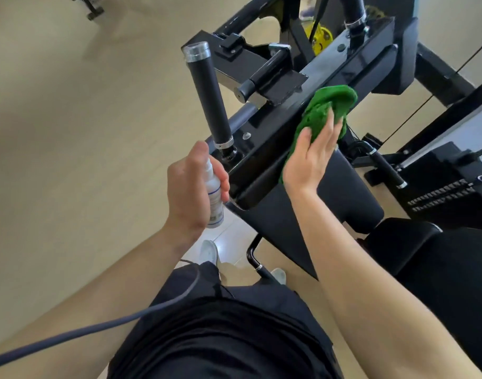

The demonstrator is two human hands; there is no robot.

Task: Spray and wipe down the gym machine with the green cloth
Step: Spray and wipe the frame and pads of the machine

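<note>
**Wiping the beam, bottle held ready**

Nearest, below both wrists, a grey cable (97,328) crosses the person's dark shorts, and a white shoe (209,251) stands on the floor beneath the left hand.

The left hand (192,187) has its fingers curled round a small white spray bottle (215,196), gripping it upright with the nozzle just past the thumb tip. It is held just beside the near end of the machine (264,222) and, as far as can be seen, does not touch it.

The right hand (308,157) lies with its fingers stretched nearly straight on the green cloth (328,105). They press it flat against the sloping black beam (332,60) rather than clutching it. The cloth bunches beyond the fingertips and trails back under the palm. A dark pad (346,192) sits below that wrist.

Beyond the left fingers a black grip (207,91) stands up from the beam. Far off past the right fingers is the weight stack (442,191).

My judgement is that the wiping step is in hand, with spraying paused. The next move probably calls for steady pressure while the cloth slides along the beam. Then comes either a fresh spray on an untreated part, such as the grip, or a turn of the cloth to a clean face. How much of the machine is already done cannot be told.
</note>
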